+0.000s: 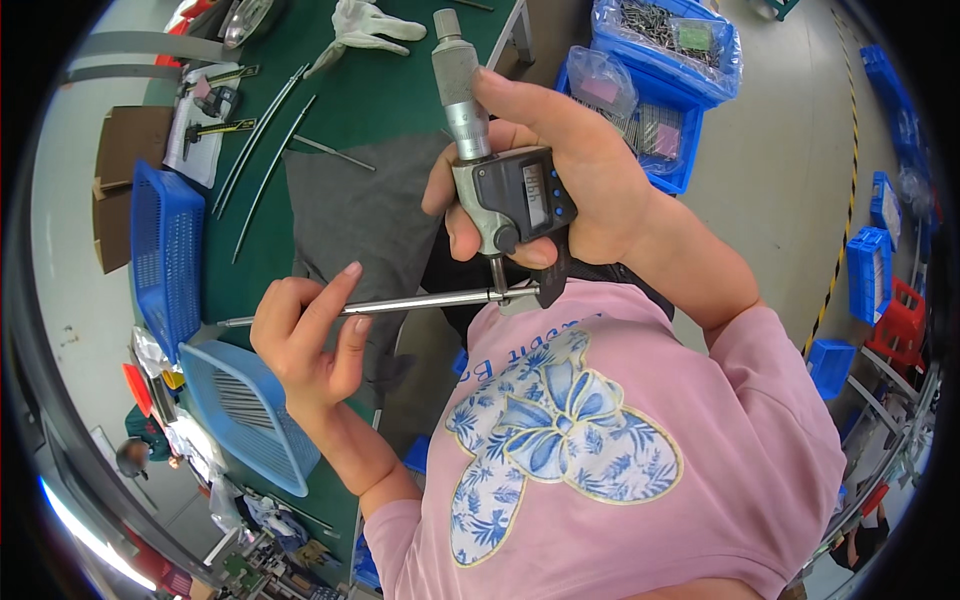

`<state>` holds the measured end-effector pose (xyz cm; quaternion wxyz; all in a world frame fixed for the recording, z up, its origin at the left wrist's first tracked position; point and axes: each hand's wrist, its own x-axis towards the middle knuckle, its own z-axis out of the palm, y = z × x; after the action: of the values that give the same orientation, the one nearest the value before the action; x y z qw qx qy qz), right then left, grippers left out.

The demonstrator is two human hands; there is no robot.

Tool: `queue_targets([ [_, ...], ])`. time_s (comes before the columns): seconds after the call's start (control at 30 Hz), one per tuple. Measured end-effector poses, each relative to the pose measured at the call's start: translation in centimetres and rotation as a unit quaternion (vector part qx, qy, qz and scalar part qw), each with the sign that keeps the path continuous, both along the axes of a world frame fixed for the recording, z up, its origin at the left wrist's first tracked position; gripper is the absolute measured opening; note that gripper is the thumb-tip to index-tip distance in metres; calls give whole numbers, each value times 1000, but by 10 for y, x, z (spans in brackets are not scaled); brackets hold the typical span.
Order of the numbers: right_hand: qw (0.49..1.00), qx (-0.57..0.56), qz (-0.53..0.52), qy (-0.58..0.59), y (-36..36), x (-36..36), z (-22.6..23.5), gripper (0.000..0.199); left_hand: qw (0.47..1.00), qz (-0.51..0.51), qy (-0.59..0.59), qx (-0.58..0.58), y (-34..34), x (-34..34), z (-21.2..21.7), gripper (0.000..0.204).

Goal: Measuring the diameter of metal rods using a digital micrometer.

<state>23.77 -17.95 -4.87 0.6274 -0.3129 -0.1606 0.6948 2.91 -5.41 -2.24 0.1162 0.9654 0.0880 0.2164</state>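
Note:
My right hand (590,170) is closed around a digital micrometer (490,200), its thumb on the ridged thimble at the top and its small display facing me. A slim metal rod (430,301) lies crosswise in the micrometer's jaw gap, apparently touching the spindle. Farther left, my left hand (305,340) grips that rod between its fingers and thumb, with the index finger stretched along it. The rod's thin tip sticks out beyond this hand. Under the rod and both hands, a dark grey cloth (350,220) hangs over the table's edge.
The green table (270,190) carries a white glove (365,30), calipers (220,128), curved rods (262,125) and a blue basket (168,255). A light-blue basket (285,440) holds several rods. Blue bins (690,95) of metal parts stand right of the table.

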Motion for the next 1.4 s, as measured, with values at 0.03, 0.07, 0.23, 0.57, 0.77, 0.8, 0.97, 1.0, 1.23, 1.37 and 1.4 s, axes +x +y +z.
queue_targets([
  [0.03, 1000, 1, 2, 1, 0, -1, 0, 68, 1000, 0, 2, 1, 0, -1, 1, 33],
  [0.07, 1000, 6, -6, -10, -1, -1, 1, 67, 1000, 2, 3, 1, 0, -1, 1, 33],
  [0.23, 999, 8, -30, 7, -2, -2, 3, 63, 1000, 6, -10, 2, -1, -3, 3, 33],
  [0.57, 998, -4, -29, 61, -3, -4, -1, 63, 1000, 5, -15, -3, -2, -5, 1, 34],
  [0.77, 999, -8, -29, 19, -4, -3, 1, 64, 1000, -8, -12, -6, -1, -1, 1, 33],
  [0.8, 999, -8, -32, 18, -4, -2, 0, 64, 1000, -6, -12, -2, -1, 0, 1, 33],
  [0.97, 999, -8, -18, 43, -3, 5, 1, 60, 1000, -4, -15, 2, 2, 7, 1, 34],
  [1.0, 998, -10, -6, 58, -2, 4, 2, 55, 1000, 2, -12, -2, 1, 4, 1, 34],
  [1.23, 992, -75, -70, 78, 11, 9, 0, 57, 999, 31, 15, 28, 32, -11, 30, 28],
  [1.37, 979, -102, -167, 63, -2, 14, -19, 56, 972, 196, 3, 127, 101, -47, 58, 15],
  [1.4, 971, -135, -191, 50, -6, 15, -24, 55, 954, 260, 1, 149, 128, -69, 62, 12],
])
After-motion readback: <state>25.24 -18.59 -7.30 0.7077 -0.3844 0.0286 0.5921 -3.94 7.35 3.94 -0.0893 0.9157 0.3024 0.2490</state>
